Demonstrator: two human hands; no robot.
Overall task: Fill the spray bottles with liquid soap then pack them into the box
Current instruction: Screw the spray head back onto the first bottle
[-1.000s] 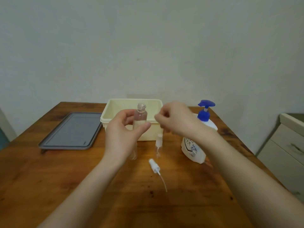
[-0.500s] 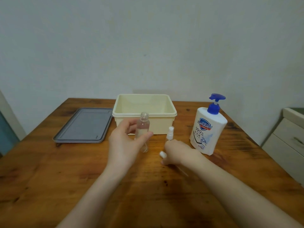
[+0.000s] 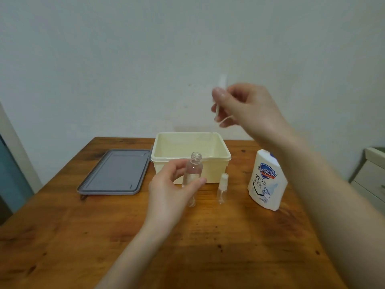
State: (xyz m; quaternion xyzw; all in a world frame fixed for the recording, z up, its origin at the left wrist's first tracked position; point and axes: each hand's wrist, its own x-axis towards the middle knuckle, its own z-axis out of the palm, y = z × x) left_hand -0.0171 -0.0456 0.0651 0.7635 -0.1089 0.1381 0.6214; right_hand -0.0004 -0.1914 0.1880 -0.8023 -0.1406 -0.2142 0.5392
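The spray bottle (image 3: 192, 176) stands upright on the wooden surface (image 3: 187, 247), just in front of the cream box (image 3: 218, 158), and its neck is open, with no cap on it. The left hand (image 3: 170, 190) grips it round the middle, the thumb on the near side and the fingers curled behind. I cannot tell if there is soap inside, because the plastic is clear and the picture is soft there.

The right hand (image 3: 248, 107) is raised high above the box and pinches the spray head (image 3: 222, 81) between thumb and fingers. The head is blurred, but its thin tube hangs down below the fingers, a little tilted.

The important relation is this: the open neck lies below the right hand and to its left, well apart from it, and the long axis of the bottle points straight up. I think the tube must come down along this axis to enter the narrow neck, while the left hand keeps the bottle steady.

A second, smaller spray bottle (image 3: 221, 190) with its cap on stands just to the right, and the soap dispenser (image 3: 266, 180) is beyond it. A grey lid (image 3: 114, 172) lies to the left of the box. No bottle shows in the box.
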